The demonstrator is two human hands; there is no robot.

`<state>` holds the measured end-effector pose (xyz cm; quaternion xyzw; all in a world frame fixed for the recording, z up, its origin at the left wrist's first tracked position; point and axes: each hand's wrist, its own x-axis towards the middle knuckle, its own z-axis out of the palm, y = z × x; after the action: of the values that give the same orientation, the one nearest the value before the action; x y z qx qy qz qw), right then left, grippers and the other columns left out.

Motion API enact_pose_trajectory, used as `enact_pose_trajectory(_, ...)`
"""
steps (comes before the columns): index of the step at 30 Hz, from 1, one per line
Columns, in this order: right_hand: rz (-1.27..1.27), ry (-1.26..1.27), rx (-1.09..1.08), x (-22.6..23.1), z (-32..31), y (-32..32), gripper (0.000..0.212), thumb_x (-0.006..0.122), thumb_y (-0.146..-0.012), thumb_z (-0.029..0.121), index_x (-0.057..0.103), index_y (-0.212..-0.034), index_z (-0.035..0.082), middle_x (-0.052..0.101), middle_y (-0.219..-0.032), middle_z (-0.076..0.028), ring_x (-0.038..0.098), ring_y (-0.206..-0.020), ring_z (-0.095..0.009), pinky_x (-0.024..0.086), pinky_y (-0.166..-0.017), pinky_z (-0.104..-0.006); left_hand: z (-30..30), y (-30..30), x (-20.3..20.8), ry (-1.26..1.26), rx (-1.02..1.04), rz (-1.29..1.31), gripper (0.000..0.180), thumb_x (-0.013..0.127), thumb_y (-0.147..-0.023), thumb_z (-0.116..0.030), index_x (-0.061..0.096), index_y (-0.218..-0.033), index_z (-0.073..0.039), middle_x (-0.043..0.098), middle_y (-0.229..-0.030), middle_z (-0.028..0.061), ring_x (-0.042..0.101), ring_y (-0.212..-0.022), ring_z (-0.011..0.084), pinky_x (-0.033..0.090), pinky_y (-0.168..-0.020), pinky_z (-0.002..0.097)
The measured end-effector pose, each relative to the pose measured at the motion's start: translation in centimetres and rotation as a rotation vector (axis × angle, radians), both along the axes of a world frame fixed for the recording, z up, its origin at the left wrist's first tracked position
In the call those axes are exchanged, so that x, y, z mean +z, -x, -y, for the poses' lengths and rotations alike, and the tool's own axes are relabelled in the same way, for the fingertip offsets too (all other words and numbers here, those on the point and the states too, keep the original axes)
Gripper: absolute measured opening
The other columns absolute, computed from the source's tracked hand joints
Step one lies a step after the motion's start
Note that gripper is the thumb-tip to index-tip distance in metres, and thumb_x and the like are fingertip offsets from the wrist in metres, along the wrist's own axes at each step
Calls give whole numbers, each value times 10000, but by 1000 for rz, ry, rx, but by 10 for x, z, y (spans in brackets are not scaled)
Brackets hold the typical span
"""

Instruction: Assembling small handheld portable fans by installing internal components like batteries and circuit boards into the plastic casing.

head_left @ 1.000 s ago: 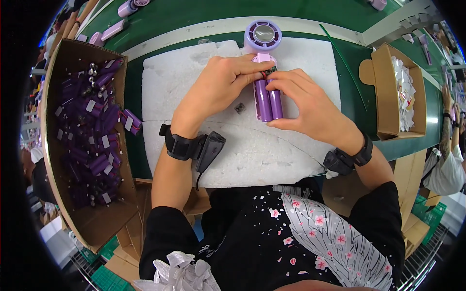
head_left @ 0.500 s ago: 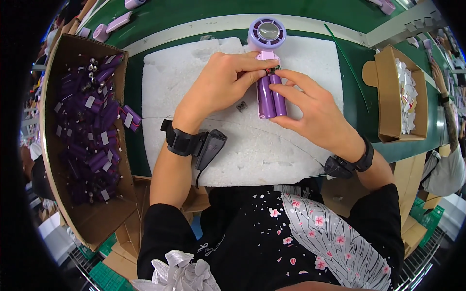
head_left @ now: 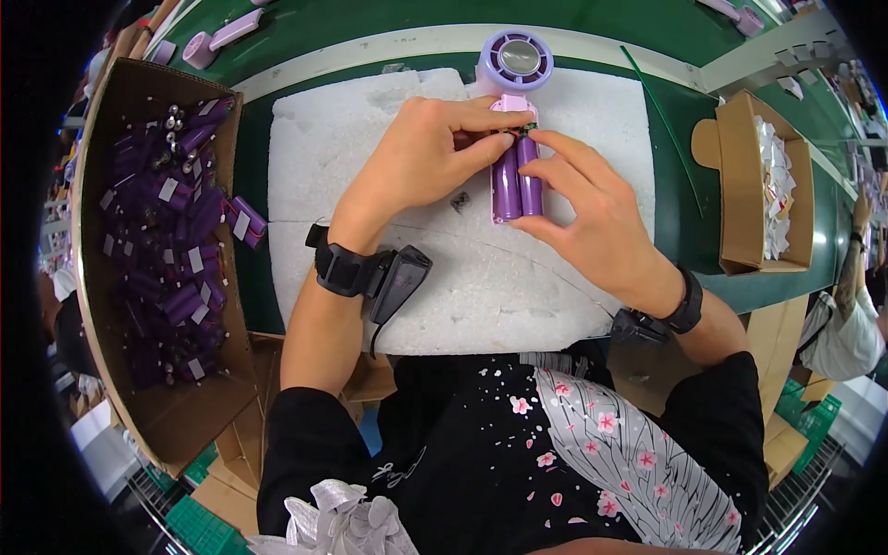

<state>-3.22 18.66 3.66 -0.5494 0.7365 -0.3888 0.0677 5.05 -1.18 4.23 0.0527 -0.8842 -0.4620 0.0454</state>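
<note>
A lilac handheld fan (head_left: 517, 57) lies on a white foam board (head_left: 444, 305), its round head pointing away from me and its pink handle uncovered. Two purple cylindrical cells form a battery pack (head_left: 516, 190) lying in the handle. My left hand (head_left: 421, 153) grips the handle's upper part from the left, thumb and forefinger pinched beside the small circuit board and wires. From the right, my right hand (head_left: 592, 199) is closed on the battery pack, with fingertips at its top end and side and the thumb near its lower end. The wire ends are partly hidden by my fingers.
At the left stands a cardboard box (head_left: 162, 416) of purple battery packs, one overhanging its edge. A smaller carton (head_left: 735, 185) with white pieces stands at the right. A green strip (head_left: 661, 120) lies beside the board. More fan parts (head_left: 227, 32) lie beyond the white rail.
The lower end of the battery pack sits slightly further up in the handle. My right thumb has shifted left and up a little; my left hand keeps its grip.
</note>
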Motion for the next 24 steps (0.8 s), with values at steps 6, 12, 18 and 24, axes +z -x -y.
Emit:
enact_pose_trajectory(6,195,-85,-23,6,8,3,479,854,-625,99,580,-1012,33,510,-1216,-120,596,-978,-290,523,-803,-358,6,-1,-4,-281,6,111,462,730,-769,-49,659,-1223,-99,709,-933,88,628,-792,107,517,-747,256)
enact_pose_trajectory(12,120,-19,-20,4,13,7,527,857,-633,125,536,-1045,51,498,-1139,-96,584,-934,-251,500,-758,-347,0,1,3,-426,41,93,530,780,-704,-36,668,-1217,-112,713,-901,75,622,-719,87,520,-686,242)
enact_pose_trajectory(18,293,31,-14,4,16,26,359,810,-712,133,572,-954,18,546,-979,-78,574,-787,-193,479,-666,-304,-13,1,3,-395,91,184,523,772,-702,-23,669,-1209,-98,709,-922,63,599,-718,69,508,-683,230)
enact_pose_trajectory(24,383,129,-130,3,19,19,177,739,-786,91,601,-772,-18,554,-745,-61,510,-595,-135,456,-578,-271,-30,-1,0,-401,94,92,510,774,-708,-35,668,-1204,-89,708,-876,52,586,-700,66,495,-675,236)
